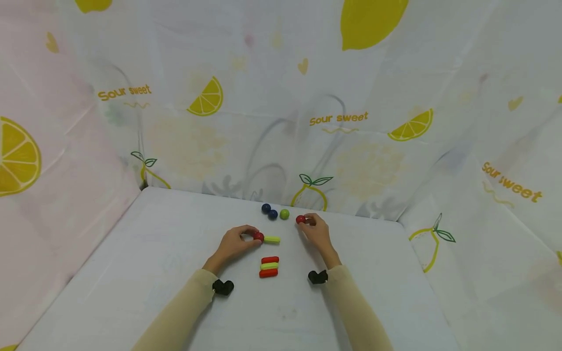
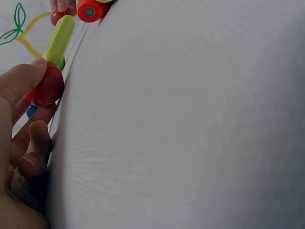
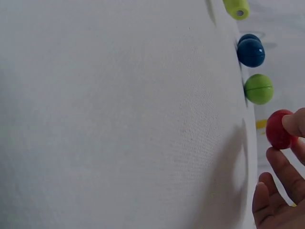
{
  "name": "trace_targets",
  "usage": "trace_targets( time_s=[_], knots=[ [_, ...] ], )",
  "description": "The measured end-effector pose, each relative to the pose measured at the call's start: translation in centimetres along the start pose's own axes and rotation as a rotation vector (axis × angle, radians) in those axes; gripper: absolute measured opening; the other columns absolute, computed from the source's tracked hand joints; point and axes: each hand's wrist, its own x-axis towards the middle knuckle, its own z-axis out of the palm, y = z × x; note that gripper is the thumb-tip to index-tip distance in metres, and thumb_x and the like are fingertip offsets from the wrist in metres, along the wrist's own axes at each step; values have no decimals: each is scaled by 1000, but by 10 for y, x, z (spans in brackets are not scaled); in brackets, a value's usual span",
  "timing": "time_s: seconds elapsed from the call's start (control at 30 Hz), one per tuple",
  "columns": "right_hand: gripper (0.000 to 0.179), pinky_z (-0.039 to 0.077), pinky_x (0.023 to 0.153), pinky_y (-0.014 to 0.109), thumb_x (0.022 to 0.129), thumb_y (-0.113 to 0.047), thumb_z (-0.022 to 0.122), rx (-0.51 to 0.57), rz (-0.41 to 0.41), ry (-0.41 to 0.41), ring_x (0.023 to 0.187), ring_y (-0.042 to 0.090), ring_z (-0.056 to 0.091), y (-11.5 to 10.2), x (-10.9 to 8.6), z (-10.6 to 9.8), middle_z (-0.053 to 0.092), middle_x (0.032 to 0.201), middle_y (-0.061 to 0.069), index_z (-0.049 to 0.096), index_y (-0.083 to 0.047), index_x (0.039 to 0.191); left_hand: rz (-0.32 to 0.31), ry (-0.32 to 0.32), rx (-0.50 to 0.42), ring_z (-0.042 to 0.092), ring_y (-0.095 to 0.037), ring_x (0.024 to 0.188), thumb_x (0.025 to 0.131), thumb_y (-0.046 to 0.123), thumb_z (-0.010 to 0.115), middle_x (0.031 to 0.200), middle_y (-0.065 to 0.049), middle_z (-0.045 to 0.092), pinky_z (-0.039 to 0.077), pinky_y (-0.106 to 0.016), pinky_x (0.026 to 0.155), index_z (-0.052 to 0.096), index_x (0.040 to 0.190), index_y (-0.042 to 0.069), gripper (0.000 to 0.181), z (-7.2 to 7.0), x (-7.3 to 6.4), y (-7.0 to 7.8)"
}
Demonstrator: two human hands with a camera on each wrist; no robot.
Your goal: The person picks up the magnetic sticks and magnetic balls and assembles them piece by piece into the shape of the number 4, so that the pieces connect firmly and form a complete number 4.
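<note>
"What is your left hand (image 1: 232, 245) doing?"

"Pinching a red ball (image 1: 259, 237) between thumb and fingertips; a yellow stick (image 1: 272, 240) touches the ball, pointing away from my palm."

"And the right hand (image 1: 318, 233)?"

"My thumb and fingertips grip another red ball (image 1: 300, 219), right of the green ball (image 1: 284, 214)."

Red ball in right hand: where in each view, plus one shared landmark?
Head: red ball right of green ball.
Left wrist: red ball at top left, partly behind lime stick.
Right wrist: red ball near right edge, below green ball.
Shared landmark: right hand, holding it in each.
</note>
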Motion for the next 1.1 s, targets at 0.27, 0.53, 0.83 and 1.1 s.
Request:
trace_targets(
  time_s=[0.27,0.53,0.83,1.1],
  knots=[
    [31,50,104,49,95,-19,72,3,9,-8,116,32,63,2,-12,0,73,113,14,66,-6,123,-11,-1,1,58,-18,98,88,33,82,109,1,74,45,-31,82,75,117,18,34,2,0,0],
    [30,52,99,47,96,-20,72,-17,-25,-49,112,29,62,-1,-29,6,72,112,12,66,-7,123,-20,-1,14,57,-17,97,88,35,81,111,0,74,45,-30,81,74,118,19,35,2,0,0],
    [31,54,94,46,96,-22,73,-6,-28,-82,109,28,63,-1,-40,11,72,111,10,67,-9,124,-19,2,33,57,-18,93,88,35,82,110,0,74,46,-30,79,75,117,18,35,3,0,0],
    [30,55,93,44,96,-21,73,-18,-49,-115,107,27,63,-6,-47,11,72,112,10,67,-10,123,-14,14,36,58,-20,97,87,35,82,110,-1,74,46,-31,80,75,116,17,35,2,-1,1]
  ],
)
